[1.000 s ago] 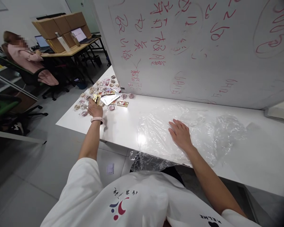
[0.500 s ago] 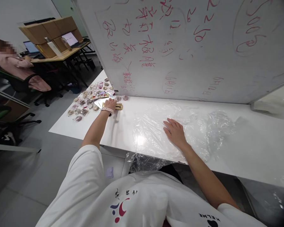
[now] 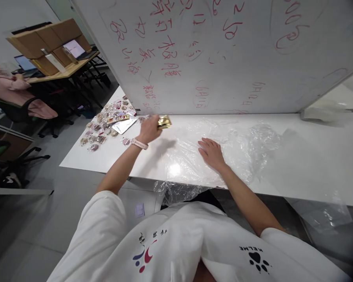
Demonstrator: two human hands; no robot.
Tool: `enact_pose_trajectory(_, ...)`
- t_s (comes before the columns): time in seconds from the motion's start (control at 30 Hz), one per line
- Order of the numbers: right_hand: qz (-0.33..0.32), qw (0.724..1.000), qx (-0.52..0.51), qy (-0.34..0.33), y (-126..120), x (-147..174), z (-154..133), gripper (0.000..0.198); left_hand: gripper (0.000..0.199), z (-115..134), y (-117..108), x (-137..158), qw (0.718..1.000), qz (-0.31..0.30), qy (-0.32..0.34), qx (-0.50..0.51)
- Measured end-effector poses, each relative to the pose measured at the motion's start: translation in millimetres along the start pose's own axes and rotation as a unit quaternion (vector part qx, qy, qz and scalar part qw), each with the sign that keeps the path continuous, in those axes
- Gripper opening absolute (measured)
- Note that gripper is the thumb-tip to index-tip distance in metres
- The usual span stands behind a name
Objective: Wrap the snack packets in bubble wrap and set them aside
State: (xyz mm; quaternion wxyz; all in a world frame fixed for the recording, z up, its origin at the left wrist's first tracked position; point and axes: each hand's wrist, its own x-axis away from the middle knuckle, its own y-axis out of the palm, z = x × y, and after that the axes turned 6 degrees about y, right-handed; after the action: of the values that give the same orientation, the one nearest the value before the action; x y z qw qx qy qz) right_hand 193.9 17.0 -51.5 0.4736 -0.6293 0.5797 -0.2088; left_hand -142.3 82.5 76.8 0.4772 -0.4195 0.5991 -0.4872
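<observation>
My left hand (image 3: 149, 130) is closed around one end of a gold foil packet (image 3: 164, 122), held above the white table with a shadow below. What the packet contains is hidden. My right hand (image 3: 212, 152) rests flat, fingers spread, on a sheet of clear plastic film (image 3: 188, 152) that covers the table's middle and hangs over its front edge. Left of my left hand lie several small wrapped pieces (image 3: 101, 127), a silver pouch (image 3: 125, 124) and a gold and red strip packet (image 3: 119, 118). One wrapped piece (image 3: 126, 141) sits beside my left wrist.
A whiteboard (image 3: 194, 58) with red writing stands along the table's back edge. Crumpled film (image 3: 263, 137) bunches up on the right. At the far left a person in a pink top (image 3: 6, 88) sits by a desk with laptops (image 3: 75, 49).
My left hand has lifted the gold packet off the table and brought it right, toward the film. My right hand stays flat on the film. The whole view has shifted slightly.
</observation>
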Motion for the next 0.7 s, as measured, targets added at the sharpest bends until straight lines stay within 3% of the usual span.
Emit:
enact_pose_trajectory(0.07, 0.01, 0.997, -0.07, 0.031, -1, -2, 2, 0.041, 0.034, 52, -4, 17, 0.992, -0.031, 0.076, 0.095)
enact_pose_trajectory(0.13, 0.02, 0.983, -0.167, 0.08, -4, -5, 5, 0.043, 0.035, 106, 3, 37, 0.966, -0.095, 0.166, 0.172)
enact_pose_trajectory(0.2, 0.026, 0.956, -0.262, 0.128, -9, -8, 8, 0.046, 0.052, 150, 18, 54, 0.942, -0.147, 0.231, 0.195)
enact_pose_trajectory(0.3, 0.032, 0.915, -0.363, 0.173, -24, -9, 8, 0.049, 0.079, 181, 35, 71, 0.938, -0.133, 0.27, 0.173)
enact_pose_trajectory(0.4, 0.038, 0.919, -0.358, 0.159, -48, 7, -9, 0.051, 0.083, 166, 32, 78, 0.939, -0.103, 0.238, 0.224)
enact_pose_trajectory(0.47, -0.008, 0.95, -0.301, 0.08, -60, 29, -31, 0.051, 0.074, 138, 24, 83, 0.936, -0.088, 0.166, 0.299)
enact_pose_trajectory(0.53, -0.105, 0.967, -0.229, -0.04, -63, 55, -59, 0.059, 0.066, 108, 20, 91, 0.921, -0.082, 0.068, 0.374)
enact_pose_trajectory(0.63, -0.224, 0.955, -0.116, -0.156, -52, 86, -98, 0.065, 0.061, 71, 25, 108, 0.87, -0.082, -0.045, 0.484)
enact_pose_trajectory(0.7, -0.264, 0.944, -0.08, -0.18, -46, 92, -114, 0.036, 0.057, 56, 34, 118, 0.829, -0.066, -0.079, 0.55)
